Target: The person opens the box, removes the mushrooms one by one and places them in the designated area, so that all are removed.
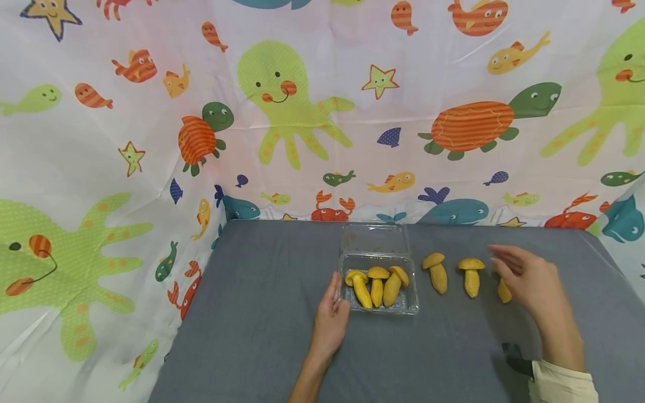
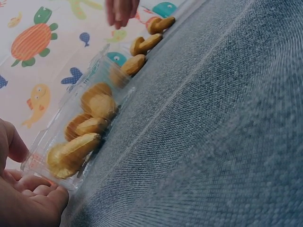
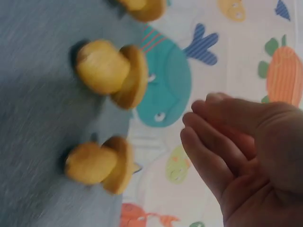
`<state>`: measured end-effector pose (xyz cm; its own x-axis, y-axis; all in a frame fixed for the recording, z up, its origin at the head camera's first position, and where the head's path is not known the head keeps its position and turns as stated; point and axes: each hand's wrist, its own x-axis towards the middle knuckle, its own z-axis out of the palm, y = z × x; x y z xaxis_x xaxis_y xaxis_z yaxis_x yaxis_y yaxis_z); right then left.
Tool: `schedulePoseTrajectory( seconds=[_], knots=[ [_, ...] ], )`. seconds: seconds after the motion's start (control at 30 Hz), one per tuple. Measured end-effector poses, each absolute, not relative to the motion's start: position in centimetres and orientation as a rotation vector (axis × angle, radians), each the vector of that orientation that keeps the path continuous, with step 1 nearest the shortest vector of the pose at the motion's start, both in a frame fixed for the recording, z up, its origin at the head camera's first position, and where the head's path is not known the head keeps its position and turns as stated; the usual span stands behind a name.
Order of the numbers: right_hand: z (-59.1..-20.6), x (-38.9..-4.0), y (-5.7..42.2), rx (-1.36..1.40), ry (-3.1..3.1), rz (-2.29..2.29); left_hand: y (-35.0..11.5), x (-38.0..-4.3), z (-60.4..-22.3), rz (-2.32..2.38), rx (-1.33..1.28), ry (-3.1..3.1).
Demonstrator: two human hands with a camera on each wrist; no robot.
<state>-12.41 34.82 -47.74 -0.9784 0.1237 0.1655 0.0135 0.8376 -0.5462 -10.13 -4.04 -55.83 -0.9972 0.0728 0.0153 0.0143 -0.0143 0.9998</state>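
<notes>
A clear plastic clamshell box (image 1: 412,307) stands on the table with its lid tipped back, three yellow mushrooms (image 1: 377,286) lying side by side in it. My left hand (image 1: 330,324) holds the box by its left side, thumb and fingers at the wall. To the right of the box three more mushrooms lie in a row: one by the box (image 1: 438,277), a middle one (image 1: 471,280) and a far right one (image 1: 504,292). Over that last mushroom hovers my right hand (image 1: 536,288), partly covering it in the head view. In the right wrist view the right fingers (image 3: 208,151) are loosely extended, holding nothing.
Grey cloth (image 1: 252,313) covers the table. Behind it and along the left hangs a white curtain (image 1: 322,184) printed with sea animals. The raised lid (image 1: 375,239) leans toward the curtain. A dark device (image 1: 516,358) sits at the right wrist beside a pale sleeve (image 1: 561,383).
</notes>
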Motion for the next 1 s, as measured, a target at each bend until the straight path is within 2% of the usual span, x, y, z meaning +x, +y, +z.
schedulePoseTrajectory(
  seconds=[0.4,1.0],
  knots=[
    [-45.8,-13.0,30.3,0.157,-2.704,0.956,-4.0,-10.1,-55.9,2.203,0.097,2.195],
    [-47.7,-15.1,22.2,0.564,-2.652,1.110,-3.9,-10.1,-55.9,2.221,0.118,2.183]
  ],
)
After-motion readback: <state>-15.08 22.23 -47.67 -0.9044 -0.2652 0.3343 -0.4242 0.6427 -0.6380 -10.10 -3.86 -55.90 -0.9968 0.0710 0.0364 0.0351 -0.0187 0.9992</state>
